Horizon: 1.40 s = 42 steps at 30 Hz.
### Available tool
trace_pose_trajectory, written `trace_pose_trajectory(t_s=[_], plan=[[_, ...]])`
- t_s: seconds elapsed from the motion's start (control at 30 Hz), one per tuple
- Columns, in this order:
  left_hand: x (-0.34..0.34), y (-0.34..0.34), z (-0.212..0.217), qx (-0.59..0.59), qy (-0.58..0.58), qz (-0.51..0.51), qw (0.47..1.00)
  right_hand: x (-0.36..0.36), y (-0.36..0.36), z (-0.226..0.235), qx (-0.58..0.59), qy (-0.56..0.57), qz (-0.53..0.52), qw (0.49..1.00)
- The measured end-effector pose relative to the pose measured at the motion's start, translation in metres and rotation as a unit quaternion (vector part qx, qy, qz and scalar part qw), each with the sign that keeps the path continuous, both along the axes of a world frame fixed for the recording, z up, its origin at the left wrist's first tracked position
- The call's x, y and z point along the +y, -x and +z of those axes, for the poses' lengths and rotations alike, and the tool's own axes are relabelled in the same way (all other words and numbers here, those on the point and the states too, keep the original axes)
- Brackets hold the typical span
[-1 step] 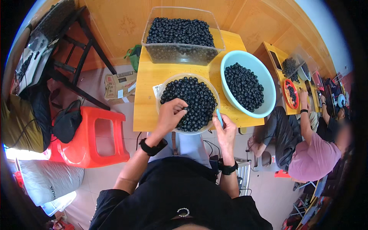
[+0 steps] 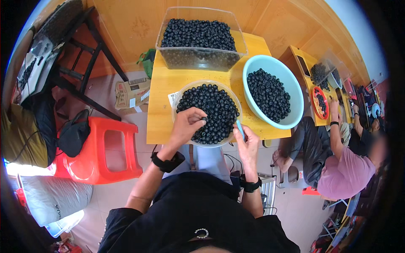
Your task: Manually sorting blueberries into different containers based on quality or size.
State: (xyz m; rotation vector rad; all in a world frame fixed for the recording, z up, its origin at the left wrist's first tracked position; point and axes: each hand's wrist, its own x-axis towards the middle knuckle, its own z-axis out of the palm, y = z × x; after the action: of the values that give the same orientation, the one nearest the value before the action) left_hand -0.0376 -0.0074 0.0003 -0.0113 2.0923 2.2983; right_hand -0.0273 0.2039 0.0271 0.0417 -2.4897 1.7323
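Observation:
A clear round tub (image 2: 174, 110) full of round black beads (image 2: 209, 101) stands at the front of the yellow table. Over its left part, my left hand (image 2: 187, 123) pinches one black bead (image 2: 204, 119) between thumb and forefinger. At the tub's right rim, my right hand (image 2: 248, 142) is closed round a slim tool with a light blue handle (image 2: 240, 127). The tool points up and away from me. A small dark piece shows at its far end, too small to make out. The two hands are apart.
Behind the tub, a clear rectangular bin (image 2: 198, 59) holds many black beads. A light blue basin (image 2: 297, 99) of beads stands to the right on the yellow table (image 2: 162, 88). A red stool (image 2: 95, 156) is at left. Another person (image 2: 344, 173) works at a table on the right.
The blue-handled tool in my right hand has shifted very slightly. My left hand stays in nearly the same place with its bead.

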Motion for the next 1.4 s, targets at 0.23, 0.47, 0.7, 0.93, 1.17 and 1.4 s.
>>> trace_pose_trajectory(t_s=[0.23, 0.47, 0.7, 0.93, 1.17, 1.4], plan=[[-0.015, -0.018, 0.033, -0.104, -0.332, -0.066, 0.935, -0.02, -0.009, 0.018, 0.032, -0.042, 0.113, 0.992], [-0.017, -0.024, 0.028, -0.099, -0.372, -0.091, 0.919, -0.038, -0.015, 0.04, 0.094, -0.075, 0.167, 0.979], [-0.014, -0.026, 0.029, -0.078, -0.377, -0.108, 0.916, -0.044, -0.014, 0.046, 0.119, -0.117, 0.195, 0.967], [-0.015, -0.026, 0.027, -0.091, -0.401, -0.128, 0.903, -0.044, -0.014, 0.048, 0.126, -0.132, 0.203, 0.962], [-0.016, -0.027, 0.019, -0.109, -0.42, -0.152, 0.888, -0.041, -0.013, 0.046, 0.128, -0.133, 0.21, 0.96], [-0.021, -0.024, 0.015, -0.118, -0.432, -0.176, 0.876, -0.039, -0.008, 0.044, 0.151, -0.154, 0.226, 0.95]])
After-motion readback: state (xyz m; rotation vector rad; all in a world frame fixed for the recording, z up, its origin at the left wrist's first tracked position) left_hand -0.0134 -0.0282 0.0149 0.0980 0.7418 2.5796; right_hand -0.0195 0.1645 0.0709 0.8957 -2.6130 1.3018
